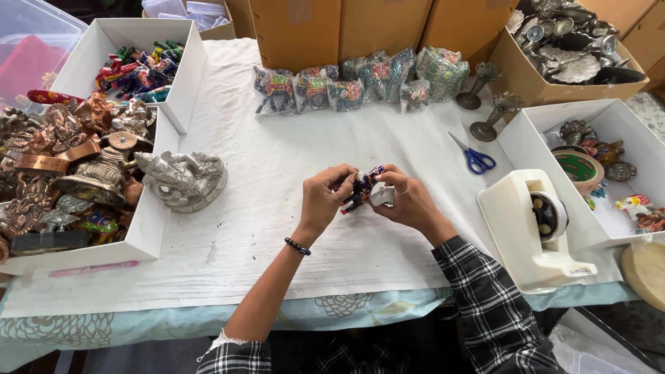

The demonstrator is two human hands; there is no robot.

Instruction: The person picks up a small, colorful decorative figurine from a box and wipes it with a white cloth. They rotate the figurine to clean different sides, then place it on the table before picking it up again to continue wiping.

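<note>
Figurines [66,149] (metal) in white box [149,228]

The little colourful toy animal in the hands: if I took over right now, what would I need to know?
Left hand: pinches the small painted figurine from its left side.
Right hand: holds the figurine's other side, with a white bit of wrapping under the fingers.
Both are above the white table cover, mid-table.
Done: a row of bagged figurines lies at the far edge.
Left: this one is not bagged; more unwrapped ones sit in the white box at far left.
Scissors and tape dispenser lie to the right.
</note>
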